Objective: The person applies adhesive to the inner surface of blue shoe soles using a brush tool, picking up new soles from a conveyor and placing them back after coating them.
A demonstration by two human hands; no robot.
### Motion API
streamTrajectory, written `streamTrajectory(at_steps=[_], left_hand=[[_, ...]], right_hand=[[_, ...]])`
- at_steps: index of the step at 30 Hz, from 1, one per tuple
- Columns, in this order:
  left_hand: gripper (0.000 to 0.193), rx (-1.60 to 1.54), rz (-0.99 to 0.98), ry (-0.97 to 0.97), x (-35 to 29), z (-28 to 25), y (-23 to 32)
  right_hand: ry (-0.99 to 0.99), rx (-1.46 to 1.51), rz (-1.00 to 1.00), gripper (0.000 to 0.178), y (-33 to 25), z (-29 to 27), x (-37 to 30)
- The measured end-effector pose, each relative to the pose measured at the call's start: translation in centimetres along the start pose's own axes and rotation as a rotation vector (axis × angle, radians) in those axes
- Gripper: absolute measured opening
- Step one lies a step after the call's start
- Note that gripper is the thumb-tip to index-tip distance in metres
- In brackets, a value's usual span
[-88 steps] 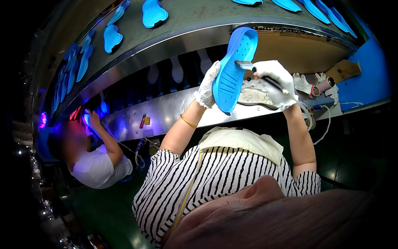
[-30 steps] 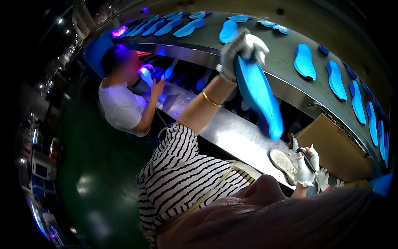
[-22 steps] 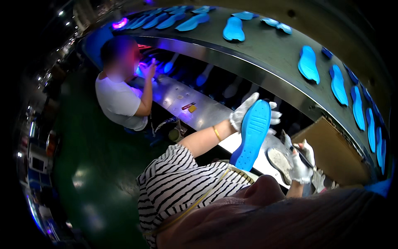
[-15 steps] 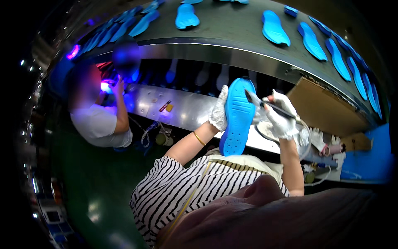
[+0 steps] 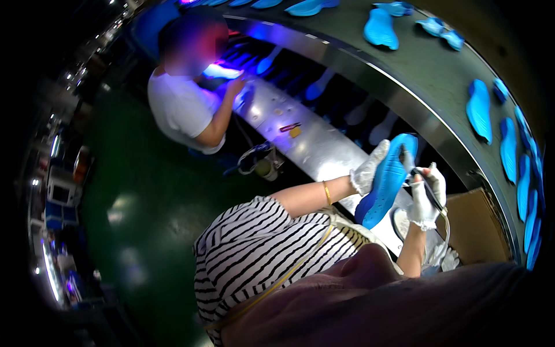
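A blue shoe sole (image 5: pixel 381 191) is held up at a tilt over the bench, its long side slanting from lower left to upper right. My left hand (image 5: pixel 371 168), in a white glove, grips it along its left edge. In my gloved right hand (image 5: pixel 429 199), bare fingertips showing, is a brush (image 5: pixel 408 157) with a dark handle and a pale hose trailing from its lower end. The brush's head lies against the upper part of the sole or just over it; I cannot tell if they touch.
A metal bench (image 5: pixel 332 151) runs along a dark green conveyor belt (image 5: pixel 428 69) carrying several blue soles. A red-handled tool (image 5: pixel 290 126) and a yellow block (image 5: pixel 295 132) lie on the bench. A co-worker (image 5: pixel 179 110) sits to the left. A cardboard box (image 5: pixel 471 225) stands at right.
The whole view has swung leftward and tilted. The sole leans over more and shows its side edge. The brush remains at its upper part, in the right hand.
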State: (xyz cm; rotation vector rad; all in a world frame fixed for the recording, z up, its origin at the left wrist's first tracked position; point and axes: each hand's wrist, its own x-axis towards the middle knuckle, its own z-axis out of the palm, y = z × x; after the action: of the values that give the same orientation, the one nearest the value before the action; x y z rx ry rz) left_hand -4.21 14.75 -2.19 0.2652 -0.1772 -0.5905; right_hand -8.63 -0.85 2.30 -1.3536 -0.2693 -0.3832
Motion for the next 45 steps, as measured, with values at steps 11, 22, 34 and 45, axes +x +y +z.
streamTrajectory(at_steps=[11,22,34,45], left_hand=[[0.086,0.245,-0.135,0.213,-0.9,1.6,3.8],[0.095,0.675,-0.175,0.136,-4.6,2.5,-1.7],[0.097,0.416,0.069,0.112,-4.0,5.1,-7.5],[0.124,0.216,0.198,-0.160,-1.0,5.7,-5.6]], right_hand=[[-0.083,-0.280,-0.072,0.018,1.0,1.2,-1.9],[-0.022,0.003,0.164,0.014,-0.5,-5.6,-6.3],[-0.216,0.007,0.074,0.007,-0.9,-9.1,-6.9],[-0.063,0.145,0.051,0.012,-0.9,-7.8,-6.6]])
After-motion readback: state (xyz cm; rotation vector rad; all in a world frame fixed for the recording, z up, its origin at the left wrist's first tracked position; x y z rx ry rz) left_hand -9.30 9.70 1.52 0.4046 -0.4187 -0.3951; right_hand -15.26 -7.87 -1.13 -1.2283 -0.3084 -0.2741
